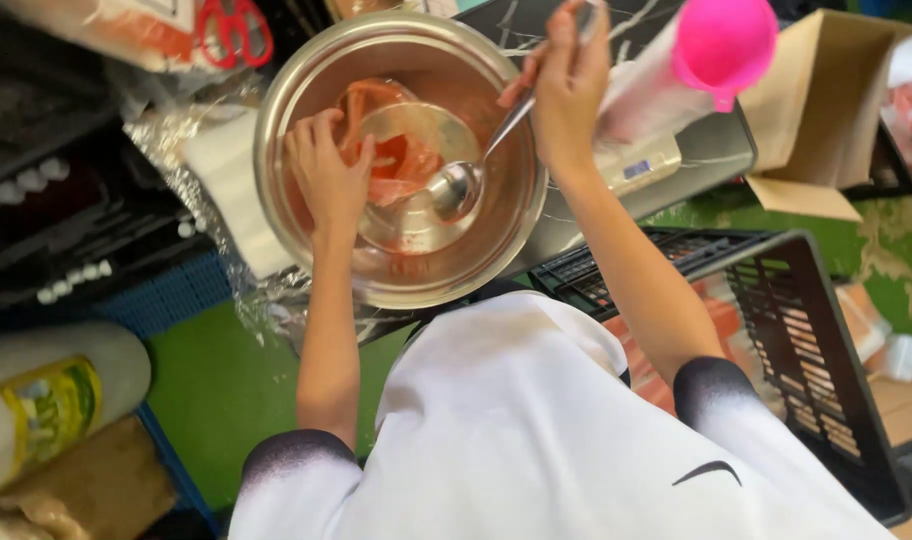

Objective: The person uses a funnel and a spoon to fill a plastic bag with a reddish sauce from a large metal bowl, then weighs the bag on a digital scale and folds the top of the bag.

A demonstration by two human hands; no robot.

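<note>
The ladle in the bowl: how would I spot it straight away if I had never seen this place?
Find the big shiny steel bowl in the upper middle of the head view. Inside it, over the orange-pink contents, lies the ladle, its long handle rising to the right hand. It is the only long-handled metal tool there; the left hand holds none.
</note>
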